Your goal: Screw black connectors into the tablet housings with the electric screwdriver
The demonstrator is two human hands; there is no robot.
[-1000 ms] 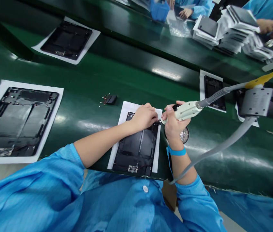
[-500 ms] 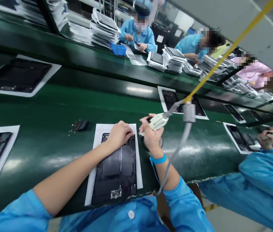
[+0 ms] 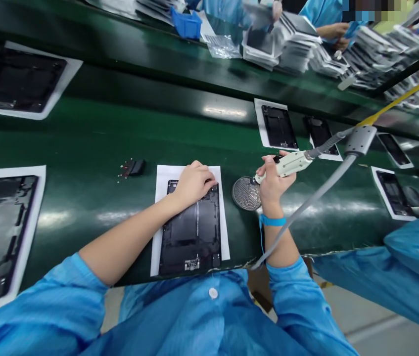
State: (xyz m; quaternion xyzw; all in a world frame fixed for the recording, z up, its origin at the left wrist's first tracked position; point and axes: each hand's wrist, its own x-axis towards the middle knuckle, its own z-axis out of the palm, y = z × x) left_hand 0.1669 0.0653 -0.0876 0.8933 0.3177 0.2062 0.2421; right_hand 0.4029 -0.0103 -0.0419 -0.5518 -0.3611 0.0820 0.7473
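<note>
A black tablet housing (image 3: 190, 232) lies on a white sheet (image 3: 224, 242) in front of me. My left hand (image 3: 195, 184) rests over its upper edge, fingers bent and pressed together at the top right corner. Whatever sits under those fingertips is hidden. My right hand (image 3: 273, 184) is wrapped round a pale electric screwdriver (image 3: 294, 163), whose tip points left at the rim of a round dish (image 3: 246, 193) with a dotted surface. A grey cable (image 3: 328, 185) runs from the screwdriver's connector past my right wrist, which wears a blue band.
A small black block (image 3: 135, 167) with tiny loose bits lies left of the sheet. More tablet housings on sheets lie at the left (image 3: 5, 222) and along the green bench (image 3: 113, 133). A blue bin (image 3: 187, 23) and stacked panels stand on the far shelf. A co-worker's sleeve (image 3: 413, 252) is at right.
My right hand and the screwdriver have moved right, away from the tablet housing, uncovering the round dish. My left hand stays on the housing's corner. The camera has tilted downward.
</note>
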